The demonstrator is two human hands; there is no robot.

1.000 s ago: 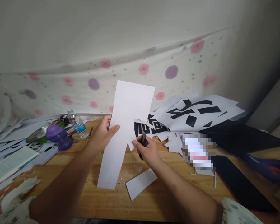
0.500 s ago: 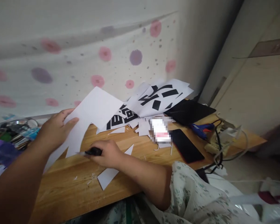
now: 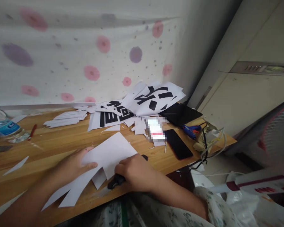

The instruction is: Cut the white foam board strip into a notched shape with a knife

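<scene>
My left hand (image 3: pixel 73 165) lies on a white cut sheet of paper (image 3: pixel 109 151), thumb over its edge, holding it flat on the wooden table (image 3: pixel 49 138). My right hand (image 3: pixel 132 171) is closed round a black-handled craft knife (image 3: pixel 115 182), whose dark tip pokes out to the left against the paper's lower edge. A small white offcut (image 3: pixel 98 178) lies just beside the knife.
Printed sheets with big black characters (image 3: pixel 142 101) pile up at the back. A black phone (image 3: pixel 178 144), a dark tablet (image 3: pixel 183 114), a blue tool (image 3: pixel 189 130) and a power strip with cables (image 3: pixel 208 138) crowd the right end. A water bottle (image 3: pixel 4 128) lies far left.
The paper came down from being held upright to lying flat near the table's front edge. My right hand with the knife dropped onto it. My view swung right.
</scene>
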